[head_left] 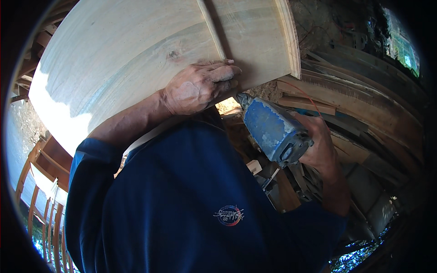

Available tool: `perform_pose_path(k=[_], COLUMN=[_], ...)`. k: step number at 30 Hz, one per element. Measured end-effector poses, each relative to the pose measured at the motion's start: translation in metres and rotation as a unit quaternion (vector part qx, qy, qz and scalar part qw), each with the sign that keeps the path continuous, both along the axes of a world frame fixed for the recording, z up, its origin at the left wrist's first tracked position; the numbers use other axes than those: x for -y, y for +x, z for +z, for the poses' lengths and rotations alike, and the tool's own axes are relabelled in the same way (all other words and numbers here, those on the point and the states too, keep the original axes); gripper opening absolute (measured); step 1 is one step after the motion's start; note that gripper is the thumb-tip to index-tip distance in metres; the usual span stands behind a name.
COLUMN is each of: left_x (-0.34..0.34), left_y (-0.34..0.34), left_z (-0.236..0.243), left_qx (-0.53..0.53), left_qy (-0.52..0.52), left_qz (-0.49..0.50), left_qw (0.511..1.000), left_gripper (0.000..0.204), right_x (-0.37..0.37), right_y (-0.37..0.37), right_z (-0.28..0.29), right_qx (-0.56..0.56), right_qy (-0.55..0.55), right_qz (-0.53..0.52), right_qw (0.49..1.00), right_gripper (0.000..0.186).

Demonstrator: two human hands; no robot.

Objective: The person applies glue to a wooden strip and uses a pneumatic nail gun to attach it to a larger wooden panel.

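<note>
Dark blue shirt cloth (177,182) fills the foreground at six o'clock. Just past it, at three o'clock, sits a blue power tool (268,123) with worn paint, its dark nose aimed toward ten o'clock, close to the panel's near edge; whether they touch, I cannot tell. The right hand (321,141) grasps the tool on its far side, the fingers largely hidden. Its bulky housing looks hard and likely weighty, so the handle is the sound place to hold it.

At eleven o'clock the left hand (195,88) lies bent-fingered over that edge, by the lower end of a narrow wooden strip (210,27); its thumb is out of sight, so whether it clasps underneath is unclear. The pale wooden panel (127,50) spreads from nine to one o'clock. It looks stiff, dry and unlikely to slip, though broad enough to be awkward; both long edges would suit a hold.

Farther off, an orange cord (305,95) crosses stacked planks (364,100) toward two o'clock.
</note>
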State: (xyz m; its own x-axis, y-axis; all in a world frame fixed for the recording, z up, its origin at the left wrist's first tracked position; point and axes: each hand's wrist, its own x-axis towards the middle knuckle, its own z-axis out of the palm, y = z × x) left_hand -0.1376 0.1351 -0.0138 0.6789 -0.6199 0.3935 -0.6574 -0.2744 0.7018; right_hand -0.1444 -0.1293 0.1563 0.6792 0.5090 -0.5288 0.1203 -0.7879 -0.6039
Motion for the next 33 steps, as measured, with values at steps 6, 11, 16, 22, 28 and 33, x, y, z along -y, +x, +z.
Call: perform_pose_path(k=[6, 11, 16, 22, 28, 33], left_x=[-0.002, -0.004, -0.002, -0.014, -0.046, -0.087], left_y=[-0.001, 0.003, 0.0, -0.001, 0.04, 0.1], left_z=[0.0, 0.005, 0.003, 0.011, 0.019, 0.026], left_qx=[0.003, 0.029, 0.013, 0.007, 0.07, 0.089], left_qy=[0.01, 0.029, 0.025, 0.08, 0.083, 0.088], left_qz=[-0.002, -0.018, -0.021, -0.079, -0.044, 0.252], left_qw=[1.0, 0.999, 0.999, 0.994, 0.993, 0.959], left_gripper=[0.026, 0.024, 0.026, 0.037, 0.037, 0.033], right_x=[0.004, -0.002, 0.002, 0.01, 0.011, 0.006], right_y=[0.0, 0.003, -0.012, -0.022, -0.025, -0.009], right_z=[-0.004, 0.006, 0.007, 0.031, 0.033, 0.019], right_qx=[-0.018, 0.066, 0.019, -0.005, 0.107, 0.151], right_qy=[0.0, -0.037, -0.023, -0.008, -0.067, 0.033], right_qz=[0.0, 0.053, 0.008, -0.122, -0.192, -0.197], right_qw=[1.0, 0.996, 1.0, 0.993, 0.973, 0.968], right_gripper=[0.05, 0.058, 0.065, 0.057, 0.04, 0.045])
